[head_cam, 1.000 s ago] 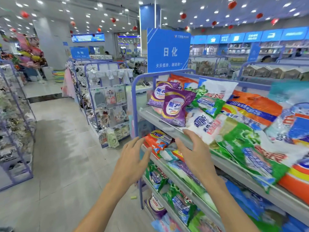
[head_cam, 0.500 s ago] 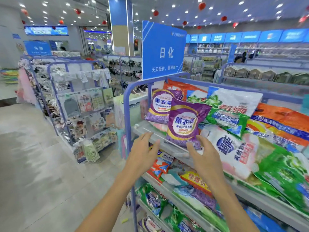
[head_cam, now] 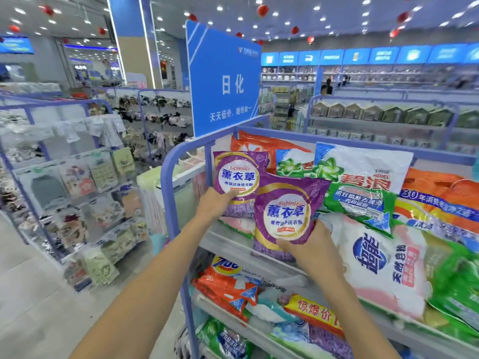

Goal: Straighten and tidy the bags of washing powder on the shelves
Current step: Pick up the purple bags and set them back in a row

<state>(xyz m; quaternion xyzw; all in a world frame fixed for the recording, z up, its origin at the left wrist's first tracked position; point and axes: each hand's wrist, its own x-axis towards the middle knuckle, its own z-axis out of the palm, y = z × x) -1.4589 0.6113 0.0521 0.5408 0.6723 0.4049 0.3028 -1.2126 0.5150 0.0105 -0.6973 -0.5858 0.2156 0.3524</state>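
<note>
Lower shelf: an orange Tide bag (head_cam: 228,281) lies at 7 o'clock below the right hand.
Right hand (head_cam: 313,244): grips the front purple bag (head_cam: 283,216) at its 5 o'clock corner, with the thumb across its face.
Front purple bag: stands on the top shelf (head_cam: 228,248) near the front edge, tilted a little. Its 10 o'clock corner overlaps the rear purple bag (head_cam: 238,174).
Left hand (head_cam: 216,203): holds the rear purple bag at its 7 o'clock corner, thumb on the front.
Rear purple bag: upright at the shelf's left end.
White bag (head_cam: 375,260): lies at 3 o'clock, touching the right hand.
Green bag (head_cam: 363,182): leans at 2 o'clock behind the front purple bag.
Sign (head_cam: 225,79): blue, at 12 o'clock beyond the 2 purple bags.
</note>
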